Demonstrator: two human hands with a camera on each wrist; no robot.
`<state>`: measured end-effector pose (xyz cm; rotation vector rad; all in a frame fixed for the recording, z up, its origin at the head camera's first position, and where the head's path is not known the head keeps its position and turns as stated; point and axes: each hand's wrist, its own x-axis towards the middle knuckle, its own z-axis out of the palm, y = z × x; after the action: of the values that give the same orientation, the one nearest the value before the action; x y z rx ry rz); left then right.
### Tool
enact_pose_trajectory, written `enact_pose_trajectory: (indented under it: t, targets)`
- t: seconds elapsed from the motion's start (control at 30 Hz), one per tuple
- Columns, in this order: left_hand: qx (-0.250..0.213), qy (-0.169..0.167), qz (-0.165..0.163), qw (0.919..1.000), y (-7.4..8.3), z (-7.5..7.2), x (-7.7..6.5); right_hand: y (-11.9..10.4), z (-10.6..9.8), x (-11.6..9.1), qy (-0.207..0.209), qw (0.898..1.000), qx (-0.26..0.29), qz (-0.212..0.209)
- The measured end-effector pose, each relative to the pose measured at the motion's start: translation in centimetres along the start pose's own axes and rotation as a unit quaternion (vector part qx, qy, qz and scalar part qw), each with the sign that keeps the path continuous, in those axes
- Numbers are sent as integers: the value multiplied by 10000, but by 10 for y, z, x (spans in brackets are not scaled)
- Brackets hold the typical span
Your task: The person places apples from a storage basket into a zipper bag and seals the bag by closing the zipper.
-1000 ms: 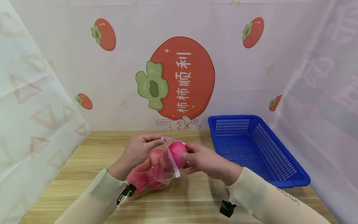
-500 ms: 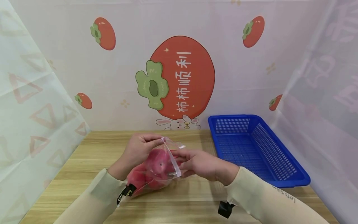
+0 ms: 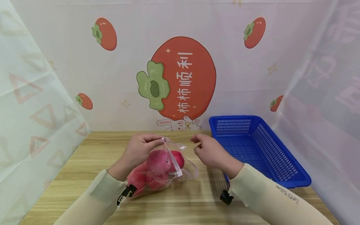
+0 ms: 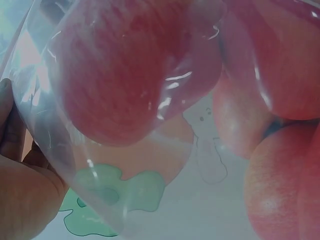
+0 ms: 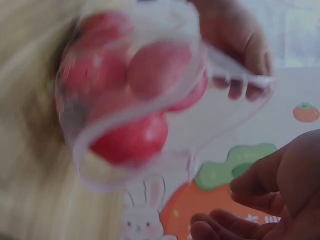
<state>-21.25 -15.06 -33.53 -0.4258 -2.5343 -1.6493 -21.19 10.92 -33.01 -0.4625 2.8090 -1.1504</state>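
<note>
A clear plastic bag [image 3: 166, 184] lies on the wooden table with its mouth turned to the right, holding several red apples [image 3: 158, 162]. My left hand [image 3: 140, 150] pinches the upper corner of its rim between thumb and fingers. In the left wrist view, apples [image 4: 125, 75] press close behind the clear film. My right hand [image 3: 211, 153] is off the bag, in the air right of its mouth, with loosely bent fingers and nothing in them. The right wrist view shows the bag's white-edged opening [image 5: 90, 140] gaping, with one red apple [image 5: 137, 137] just inside it.
A blue plastic basket [image 3: 244, 147] with slotted sides stands at the right of the table [image 3: 107, 150], by the back wall. White printed cloth [image 3: 239, 78] forms walls behind and on both sides.
My right hand pushed an apple into the bag, let it go, and drew back out to the right. My left hand has stayed on the bag's rim.
</note>
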Motion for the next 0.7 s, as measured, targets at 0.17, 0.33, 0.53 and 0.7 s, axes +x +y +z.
enact_pose_trajectory:
  t: [0.17,0.33,0.53,0.7]
  targets:
    - [-41,-4,5,10000,0,1,1,10,-6,10,83,9957,-926,-40]
    - [-32,-8,27,10000,1,1,1,12,-4,17,-37,9893,-1433,-263]
    - [-45,12,99,9999,0,2,2,10,8,30,-381,9803,-1859,-548]
    - [4,18,181,9998,-1,3,1,2,17,37,-668,9737,-2041,-758]
